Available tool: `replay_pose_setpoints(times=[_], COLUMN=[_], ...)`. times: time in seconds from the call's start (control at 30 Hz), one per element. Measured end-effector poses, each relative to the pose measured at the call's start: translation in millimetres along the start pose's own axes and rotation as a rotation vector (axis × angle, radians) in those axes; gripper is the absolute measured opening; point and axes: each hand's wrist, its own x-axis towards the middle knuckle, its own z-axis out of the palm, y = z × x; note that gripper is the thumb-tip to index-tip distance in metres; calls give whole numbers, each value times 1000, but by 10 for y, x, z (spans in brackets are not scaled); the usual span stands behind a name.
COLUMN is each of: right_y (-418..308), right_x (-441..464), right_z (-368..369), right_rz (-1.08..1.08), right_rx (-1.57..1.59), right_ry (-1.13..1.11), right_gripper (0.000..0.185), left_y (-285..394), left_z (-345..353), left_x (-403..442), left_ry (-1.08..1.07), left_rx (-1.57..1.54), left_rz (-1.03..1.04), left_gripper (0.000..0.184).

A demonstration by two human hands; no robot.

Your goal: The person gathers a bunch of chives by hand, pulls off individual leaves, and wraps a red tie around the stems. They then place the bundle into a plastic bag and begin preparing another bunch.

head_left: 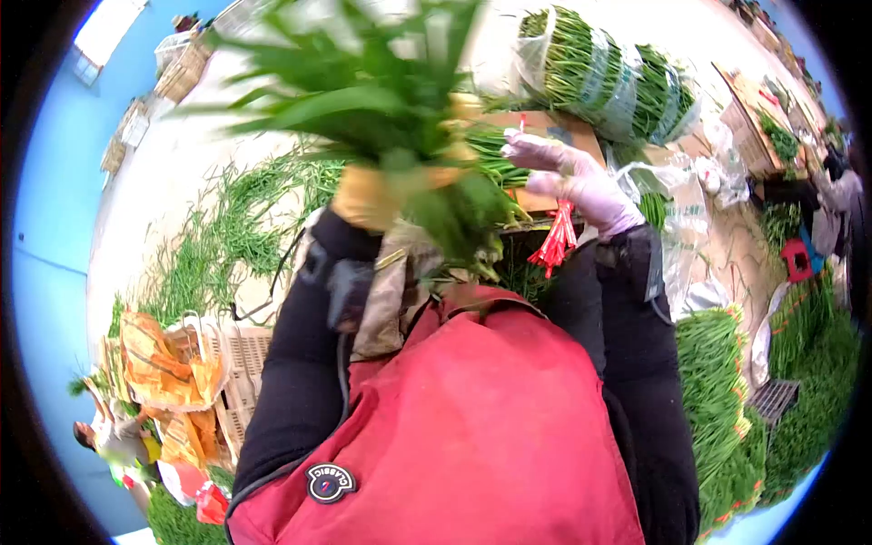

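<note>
My left hand (368, 195), in a yellow-orange glove, grips a bunch of leafy greens (363, 104). Its long leaves fan up and to the left, blurred by motion, and some of them hang below the glove. To the right, my right hand (586, 177) wears a pale pink glove; its fingers are apart, with nothing visible between them. Red ties (557, 238) hang in a cluster just under that hand. Beside its fingertips, thin green stalks (495, 150) lie over a cardboard box (581, 136), partly covered by the bunch.
Loose green stalks (241, 218) litter the floor at left. A large plastic-wrapped bundle (595, 73) lies at the top. Stacked greens (722, 391) fill the right side, near a dark crate (775, 400). Plastic baskets (243, 363) with orange bags (163, 359) stand lower left. Another person (118, 436) is beyond.
</note>
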Motion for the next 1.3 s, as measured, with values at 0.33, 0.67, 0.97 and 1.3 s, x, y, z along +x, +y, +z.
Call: replay_pose_setpoints(times=[0.33, 0.67, 0.97, 1.3], right_y=[-546, 269, 834, 813], right_x=[103, 559, 60, -492], right_z=[540, 512, 727, -224], right_rz=[-476, 205, 409, 424], right_rx=[25, -201, 601, 157], right_ry=[-105, -473, -48, -90], right_gripper=[47, 70, 39, 30], left_y=[1031, 1350, 196, -453], left_z=[-293, -481, -1453, -1447], left_x=[16, -378, -1263, -2212], left_ry=[-739, -20, 705, 1051], left_rx=[-99, -606, -421, -671], left_rz=[382, 562, 314, 309], left_gripper=[58, 42, 47, 29])
